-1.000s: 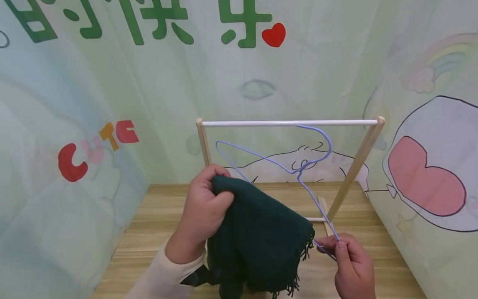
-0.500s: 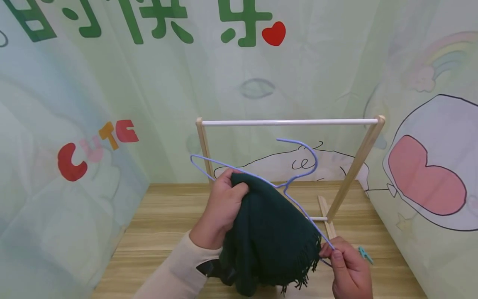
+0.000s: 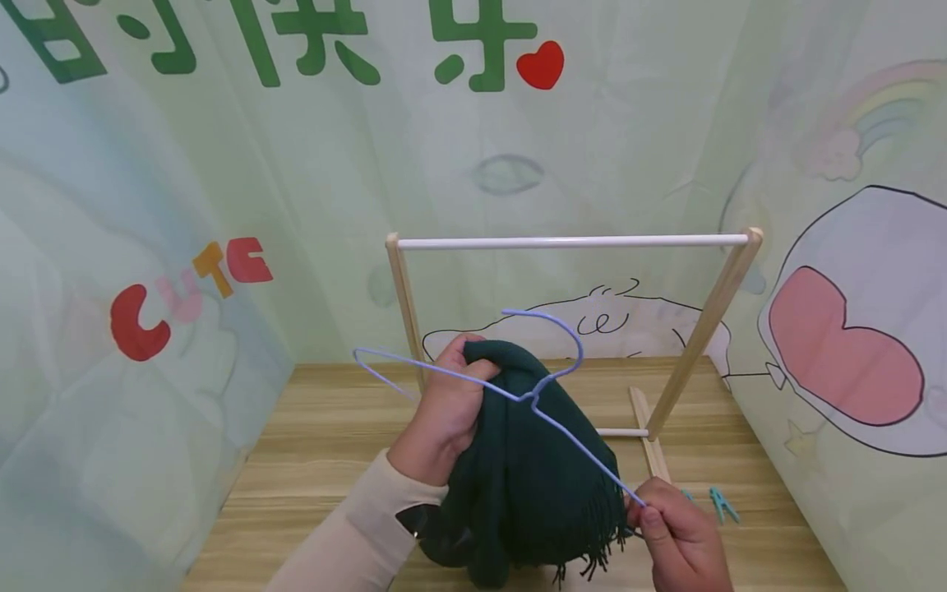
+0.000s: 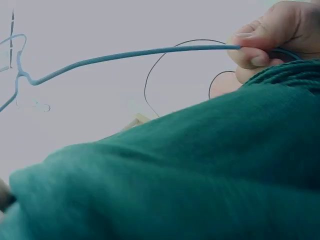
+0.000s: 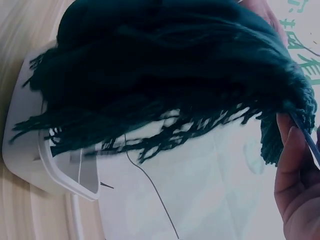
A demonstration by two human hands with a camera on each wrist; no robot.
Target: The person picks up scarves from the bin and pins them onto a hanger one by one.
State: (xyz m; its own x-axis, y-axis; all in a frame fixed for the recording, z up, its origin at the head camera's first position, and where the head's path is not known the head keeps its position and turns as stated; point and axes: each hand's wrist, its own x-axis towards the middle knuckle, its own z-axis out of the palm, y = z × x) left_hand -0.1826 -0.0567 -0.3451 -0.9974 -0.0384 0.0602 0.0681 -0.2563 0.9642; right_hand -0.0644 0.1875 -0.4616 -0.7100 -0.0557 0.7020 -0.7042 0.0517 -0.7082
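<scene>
My left hand [image 3: 444, 419] grips a folded dark green scarf [image 3: 547, 485] by its upper edge in the head view. The cloth hangs down, and its fringed end lies toward the right. A thin blue clothes hanger [image 3: 534, 395] crosses in front of the scarf and the left fingers, its hook curving up and left. With thumb and fingers, my right hand [image 3: 681, 534] pinches the hanger's right end, close beside the fringe. The left wrist view shows the hanger's wire [image 4: 150, 52] above the scarf [image 4: 160, 175]. Fringe strands [image 5: 170, 132] dangle in the right wrist view.
Behind the hands stands a wooden rack with a white top bar [image 3: 570, 242]. Teal clothespins [image 3: 722, 505] lie on the wooden table [image 3: 296, 460] at the right. A white plastic container [image 5: 65, 182] sits below the scarf in the right wrist view.
The hanger has moved left and down, from behind the scarf to in front of it. My left hand has shifted right with the scarf; my right hand has moved slightly left, revealing the clothespins.
</scene>
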